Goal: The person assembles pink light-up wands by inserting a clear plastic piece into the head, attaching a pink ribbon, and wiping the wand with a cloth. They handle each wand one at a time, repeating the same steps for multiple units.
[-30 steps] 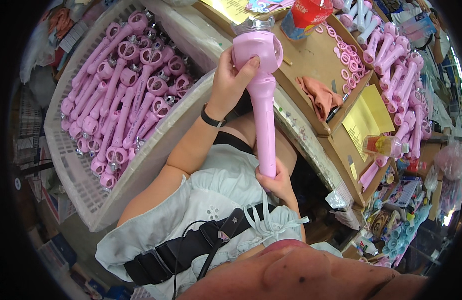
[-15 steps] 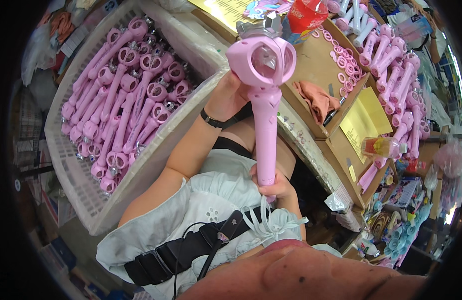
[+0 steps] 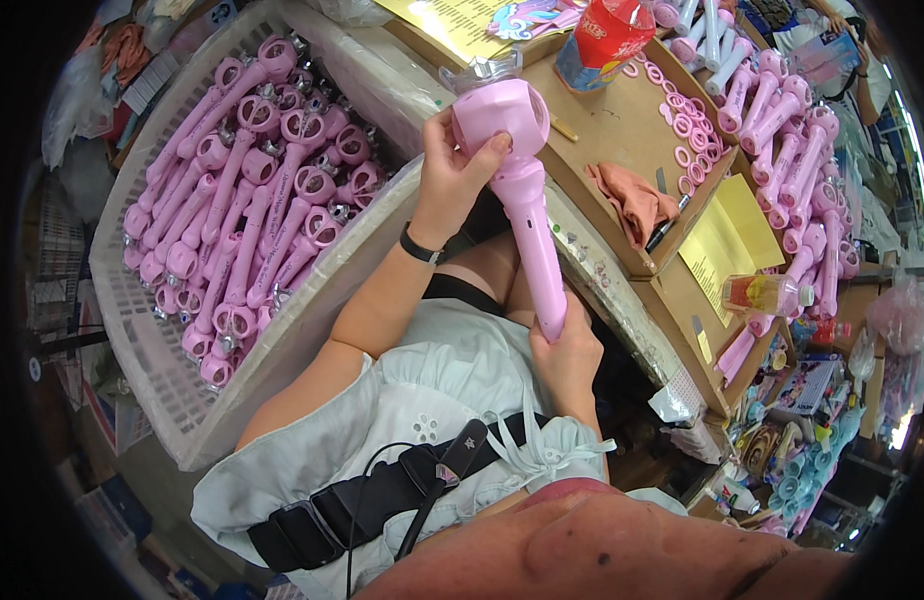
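Observation:
A pink toy wand (image 3: 530,225) with a round head and a silver crown (image 3: 482,72) is held up in front of me, tilted slightly to the left. Its smooth side and a small dark slot on the handle face me. My left hand (image 3: 460,175), with a dark band at the wrist, is closed around the round head, thumb across its front. Lower down, my right hand (image 3: 570,358) grips the bottom end of the handle. Many similar wands (image 3: 247,200) lie piled in a white plastic crate (image 3: 197,425) beside my left arm.
A cardboard tray (image 3: 592,140) ahead holds pink rings (image 3: 694,130), an orange cloth (image 3: 627,205) and a black marker (image 3: 662,234). A red-and-blue package (image 3: 604,50) stands at its far edge. On the right are a drink bottle (image 3: 762,295) and more pink wands (image 3: 802,170).
The wand has been rotated, so its window opening no longer faces me. It tilts more to the left, and my left thumb now lies across the head.

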`<state>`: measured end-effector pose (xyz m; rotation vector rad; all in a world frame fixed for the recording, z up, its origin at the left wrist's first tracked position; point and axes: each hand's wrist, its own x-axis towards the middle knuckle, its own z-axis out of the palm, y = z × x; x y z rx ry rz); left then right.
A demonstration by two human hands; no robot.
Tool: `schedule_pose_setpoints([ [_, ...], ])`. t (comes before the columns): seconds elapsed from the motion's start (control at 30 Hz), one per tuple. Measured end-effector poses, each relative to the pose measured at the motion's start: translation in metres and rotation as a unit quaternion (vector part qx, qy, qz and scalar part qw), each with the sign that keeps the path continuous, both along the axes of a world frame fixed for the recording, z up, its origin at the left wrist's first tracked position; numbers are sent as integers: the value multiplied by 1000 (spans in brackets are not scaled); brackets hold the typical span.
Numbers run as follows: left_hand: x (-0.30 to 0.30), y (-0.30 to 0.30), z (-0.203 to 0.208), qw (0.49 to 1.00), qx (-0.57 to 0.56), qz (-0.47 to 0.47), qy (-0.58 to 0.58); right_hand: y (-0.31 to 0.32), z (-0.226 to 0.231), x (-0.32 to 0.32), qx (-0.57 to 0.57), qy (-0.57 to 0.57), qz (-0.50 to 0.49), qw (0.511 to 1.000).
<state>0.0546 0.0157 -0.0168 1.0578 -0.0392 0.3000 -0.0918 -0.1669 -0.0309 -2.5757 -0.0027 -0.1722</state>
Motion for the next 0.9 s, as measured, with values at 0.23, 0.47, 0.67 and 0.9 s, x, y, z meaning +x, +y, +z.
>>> schedule_pose_setpoints([
  [0.23,-5,-6,-2,998,24,28,-56,-9,-4,-2,53,33,36,997],
  [0.47,-19,-24,3,916,-309,-235,-98,-57,-4,-1,755,412,199,471],
  [0.67,-15,-42,6,882,-353,-311,33,-36,-58,7,806,372,460,-11],
  [0.9,-30,-59,12,871,-283,-393,84,-25,-82,2,746,377,549,-18],
])
